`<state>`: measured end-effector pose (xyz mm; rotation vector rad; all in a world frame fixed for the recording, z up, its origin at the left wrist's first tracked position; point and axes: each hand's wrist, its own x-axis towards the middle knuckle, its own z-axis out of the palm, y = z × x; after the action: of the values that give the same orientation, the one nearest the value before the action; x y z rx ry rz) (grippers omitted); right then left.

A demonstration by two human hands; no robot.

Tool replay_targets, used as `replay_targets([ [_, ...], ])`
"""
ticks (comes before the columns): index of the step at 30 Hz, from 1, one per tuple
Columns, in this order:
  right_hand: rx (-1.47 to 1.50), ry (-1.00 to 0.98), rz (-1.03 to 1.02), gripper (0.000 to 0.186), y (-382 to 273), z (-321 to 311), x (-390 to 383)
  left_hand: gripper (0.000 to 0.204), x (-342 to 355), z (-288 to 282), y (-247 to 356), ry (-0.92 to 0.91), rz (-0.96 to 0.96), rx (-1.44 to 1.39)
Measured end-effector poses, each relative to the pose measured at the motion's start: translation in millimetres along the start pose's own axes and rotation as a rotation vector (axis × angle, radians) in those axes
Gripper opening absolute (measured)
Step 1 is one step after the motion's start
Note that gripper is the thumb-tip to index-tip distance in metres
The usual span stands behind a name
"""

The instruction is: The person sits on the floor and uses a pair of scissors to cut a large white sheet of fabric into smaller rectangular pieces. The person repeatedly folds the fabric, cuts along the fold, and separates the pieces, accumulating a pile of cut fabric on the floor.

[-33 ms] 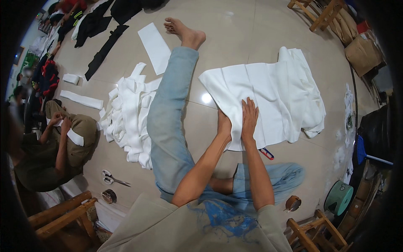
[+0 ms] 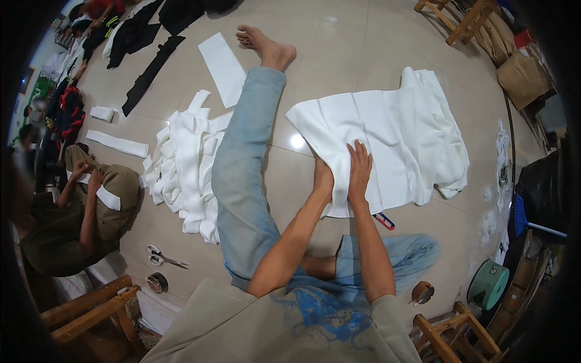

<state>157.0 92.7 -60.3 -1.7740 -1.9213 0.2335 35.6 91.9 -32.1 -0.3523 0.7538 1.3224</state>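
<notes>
My left hand (image 2: 323, 180) is at the left edge of a wide white fabric (image 2: 384, 133), its fingers hidden beneath the folded-over edge. My right hand (image 2: 359, 170) lies on top just beside it, fingers stretched out on the cloth. The fabric's right part is bunched in layered folds. A red and blue box cutter (image 2: 384, 221) pokes out from under its lower edge, near my right forearm. Left of my outstretched leg (image 2: 242, 163) lie a heap of white strips (image 2: 181, 163) and a flat white rectangle (image 2: 221, 66). White-handled scissors (image 2: 160, 257) rest on the floor.
A co-worker (image 2: 72, 230) sits at left handling white strips; others sit farther back among dark garments (image 2: 145, 72). Wooden stools (image 2: 442, 336) stand near me. A green roll (image 2: 487, 284), a blue dustpan (image 2: 520, 215) and brown sacks (image 2: 523, 78) line the right side.
</notes>
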Motion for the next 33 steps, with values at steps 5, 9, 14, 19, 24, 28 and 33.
replay_targets([
  [5, 0.117, -0.038, -0.049, 0.063, -14.1, -11.1, -4.6, 0.024, -6.8, 24.4, 12.0, 0.014, 0.488, 1.569],
  [9, -0.157, -0.122, -0.091, 0.061, -17.4, -11.4, -6.6, 0.029, -9.7, -5.8, 34.7, 0.191, 0.663, 1.567],
  [14, -0.196, -0.050, -0.046, 0.065, 10.8, -8.3, 0.6, 0.041, -28.0, -46.0, 99.6, 0.289, 0.968, 0.980],
  [19, -0.074, -0.062, -0.093, 0.058, 35.0, -32.1, 2.7, 0.042, -66.0, -60.1, 89.3, 0.247, 0.941, 1.328],
  [24, 0.069, -0.037, -0.085, 0.055, 10.0, -45.2, -52.6, 0.049, -87.5, -37.7, 61.5, 0.007, 1.153, 1.754],
  [28, -0.134, -0.111, -0.076, 0.059, -17.3, -31.2, -70.2, 0.064, -49.4, -68.0, 29.8, -0.053, 1.169, 2.211],
  [33, -0.017, -0.037, -0.091, 0.059, -0.7, -16.7, -32.9, 0.078, 14.1, -45.8, 53.5, -0.173, 1.270, 2.184],
])
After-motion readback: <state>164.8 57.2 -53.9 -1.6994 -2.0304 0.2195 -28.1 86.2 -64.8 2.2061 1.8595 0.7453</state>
